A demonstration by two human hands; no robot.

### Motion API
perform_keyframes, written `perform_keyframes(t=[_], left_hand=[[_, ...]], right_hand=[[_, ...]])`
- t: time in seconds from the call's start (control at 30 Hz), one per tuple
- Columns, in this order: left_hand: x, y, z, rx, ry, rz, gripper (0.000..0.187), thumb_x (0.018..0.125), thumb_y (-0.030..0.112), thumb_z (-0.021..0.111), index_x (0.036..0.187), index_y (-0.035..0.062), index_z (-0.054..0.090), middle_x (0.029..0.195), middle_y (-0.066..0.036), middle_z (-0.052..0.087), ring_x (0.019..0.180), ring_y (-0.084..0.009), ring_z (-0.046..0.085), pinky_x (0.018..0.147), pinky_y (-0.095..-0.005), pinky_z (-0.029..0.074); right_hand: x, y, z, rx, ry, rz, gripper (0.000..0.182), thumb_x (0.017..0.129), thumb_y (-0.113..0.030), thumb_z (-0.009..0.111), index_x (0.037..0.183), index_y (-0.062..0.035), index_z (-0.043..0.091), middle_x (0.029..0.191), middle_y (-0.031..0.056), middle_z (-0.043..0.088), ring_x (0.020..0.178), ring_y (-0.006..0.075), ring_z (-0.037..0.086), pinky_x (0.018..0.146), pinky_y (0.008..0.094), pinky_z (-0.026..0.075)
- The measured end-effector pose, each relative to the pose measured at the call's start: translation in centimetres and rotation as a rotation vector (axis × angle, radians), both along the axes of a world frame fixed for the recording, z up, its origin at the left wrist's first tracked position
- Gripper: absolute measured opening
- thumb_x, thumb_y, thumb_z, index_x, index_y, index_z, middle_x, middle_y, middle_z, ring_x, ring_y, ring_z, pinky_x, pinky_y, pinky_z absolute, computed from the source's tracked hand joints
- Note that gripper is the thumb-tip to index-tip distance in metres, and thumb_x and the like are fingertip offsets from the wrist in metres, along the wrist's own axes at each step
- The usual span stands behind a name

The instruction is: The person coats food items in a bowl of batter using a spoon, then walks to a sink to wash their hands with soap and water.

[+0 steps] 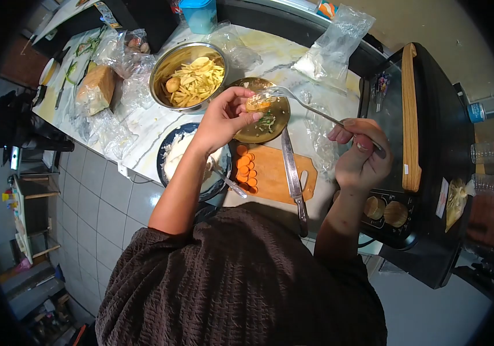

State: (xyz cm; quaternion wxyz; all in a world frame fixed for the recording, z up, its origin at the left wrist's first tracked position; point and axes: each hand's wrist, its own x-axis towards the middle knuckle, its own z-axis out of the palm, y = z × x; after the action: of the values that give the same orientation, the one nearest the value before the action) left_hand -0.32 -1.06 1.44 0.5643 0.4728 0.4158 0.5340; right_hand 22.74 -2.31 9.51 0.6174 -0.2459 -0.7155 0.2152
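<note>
My left hand (pixel 222 120) is closed round a small yellowish-orange piece of food (pixel 260 104) with pale bits on it; its exact kind I cannot make out. My right hand (pixel 363 154) grips the handle of a metal fork (pixel 314 109), whose head reaches the top of that piece. Below them is a shallow brass-coloured dish (pixel 278 128) with green and pale scraps. A wooden cutting board (pixel 276 164) carries sliced carrots (pixel 246 167), and a large knife (pixel 291 164) lies across it. Partly behind my left forearm stands a dark bowl (pixel 163 151) of white creamy food with a spoon (pixel 229 181).
A steel bowl (pixel 153 86) of cut potato strips stands at the back. Bread in plastic (pixel 96 89) and several bags lie to the left. A bag of white powder (pixel 330 49) sits at the back right, beside a black oven (pixel 391 121) with a wooden handle.
</note>
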Motion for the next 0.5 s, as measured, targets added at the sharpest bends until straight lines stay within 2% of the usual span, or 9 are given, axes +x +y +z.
perform_keyframes(t=[0.07,0.27,0.5], left_hand=[[-0.1,0.0,-0.3,0.009,-0.092,-0.044,0.037,0.078,-0.009,0.066,0.110,0.0028,0.050,0.093,0.002,0.058,0.081,-0.0032,0.052,0.072,-0.0176,0.045],[-0.6,-0.6,0.6,-0.005,-0.270,-0.154,0.037,0.079,-0.010,0.063,0.111,0.0041,0.050,0.109,-0.004,0.059,0.097,-0.0097,0.059,0.078,-0.0202,0.047],[-0.9,-0.7,0.3,-0.023,-0.305,-0.164,0.041,0.079,-0.010,0.063,0.115,0.0042,0.049,0.111,-0.006,0.059,0.094,-0.0119,0.061,0.080,-0.0218,0.048]], right_hand=[[-0.1,0.4,-0.3,-0.024,0.142,0.088,0.016,0.094,-0.010,0.051,0.092,0.0043,0.056,0.074,0.0124,0.058,0.062,0.0149,0.056,0.060,0.0271,0.050],[0.5,0.6,-0.7,-0.146,0.240,0.108,0.021,0.097,-0.016,0.046,0.092,0.0032,0.054,0.073,0.0111,0.055,0.061,0.0147,0.054,0.058,0.0285,0.049],[0.1,0.5,-0.7,-0.137,0.185,0.154,0.021,0.096,-0.015,0.047,0.092,0.0041,0.054,0.073,0.0105,0.055,0.061,0.0145,0.053,0.058,0.0288,0.048]])
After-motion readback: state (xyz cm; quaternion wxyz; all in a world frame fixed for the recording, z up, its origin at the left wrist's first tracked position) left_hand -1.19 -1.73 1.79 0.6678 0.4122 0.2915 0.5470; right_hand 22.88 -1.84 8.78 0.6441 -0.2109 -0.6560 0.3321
